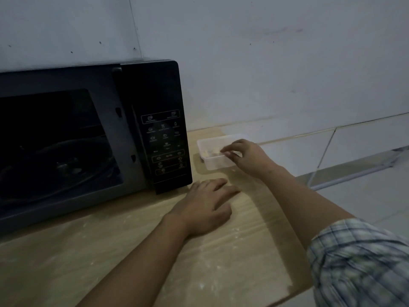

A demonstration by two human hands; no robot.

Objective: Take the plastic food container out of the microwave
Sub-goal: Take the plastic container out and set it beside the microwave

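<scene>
The clear plastic food container (pixel 218 152) sits on the wooden counter (pixel 221 251) just to the right of the black microwave (pixel 93 138), whose cavity stands open and shows only the glass turntable (pixel 55 165), so I judge it is already out. My right hand (pixel 247 157) hovers over the near right rim with fingers loosely curled, fingertips at the rim; whether they touch it I cannot tell. My left hand (pixel 205 207) lies flat and spread on the counter, holding nothing. The tub looks thin-walled and light, with a few pale bits of food inside, so I expect it to flex if squeezed. I would take it by the stiffer rim on both long sides, keeping it level.
</scene>
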